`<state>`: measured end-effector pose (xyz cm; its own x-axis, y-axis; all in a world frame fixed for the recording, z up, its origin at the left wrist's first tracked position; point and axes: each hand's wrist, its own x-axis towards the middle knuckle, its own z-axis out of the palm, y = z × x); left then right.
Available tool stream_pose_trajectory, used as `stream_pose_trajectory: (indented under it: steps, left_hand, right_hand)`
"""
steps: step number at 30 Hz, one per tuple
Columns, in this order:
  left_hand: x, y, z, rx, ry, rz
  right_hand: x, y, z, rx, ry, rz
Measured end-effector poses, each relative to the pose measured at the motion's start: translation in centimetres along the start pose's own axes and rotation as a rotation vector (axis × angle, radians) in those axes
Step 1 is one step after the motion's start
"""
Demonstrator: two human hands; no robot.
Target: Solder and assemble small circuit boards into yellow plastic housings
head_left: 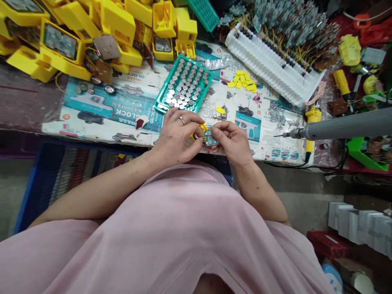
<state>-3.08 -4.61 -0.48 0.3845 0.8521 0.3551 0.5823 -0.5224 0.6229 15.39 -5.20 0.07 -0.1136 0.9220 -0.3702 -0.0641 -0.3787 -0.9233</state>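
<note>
Close to the table's front edge, my right hand [232, 143] pinches a small green circuit board [210, 138] between thumb and fingers. My left hand [179, 136], with a ring on one finger, is curled round a small yellow plastic part [196, 134] that meets the board's left side. Fingers hide most of that part. Just beyond my left hand lies a green tray [159, 98] holding many round silver button cells [183, 83]. A small yellow piece [220, 110] and a few tiny metal bits lie beyond the board.
Yellow plastic housings [118, 20] are heaped at the back left. A white foam rack [269, 65] carries wired circuit boards at the back right. Small yellow pieces [241, 80] lie in a pile. A grey electric screwdriver [337, 127] hangs at right, above a yellow-handled tool [312, 122].
</note>
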Motion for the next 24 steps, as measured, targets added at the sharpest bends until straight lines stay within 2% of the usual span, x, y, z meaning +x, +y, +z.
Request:
stream_pose_trajectory:
  steps: [16,24]
  left_hand:
    - [-0.15,0.07,0.04,-0.015,-0.011,-0.023]
    - [-0.14,0.17,0.00,-0.013,-0.028,-0.024]
  right_hand:
    - [0.03,0.23,-0.18,0.011,0.021,-0.070]
    - [-0.02,0.63,-0.38,-0.141,0.117,-0.167]
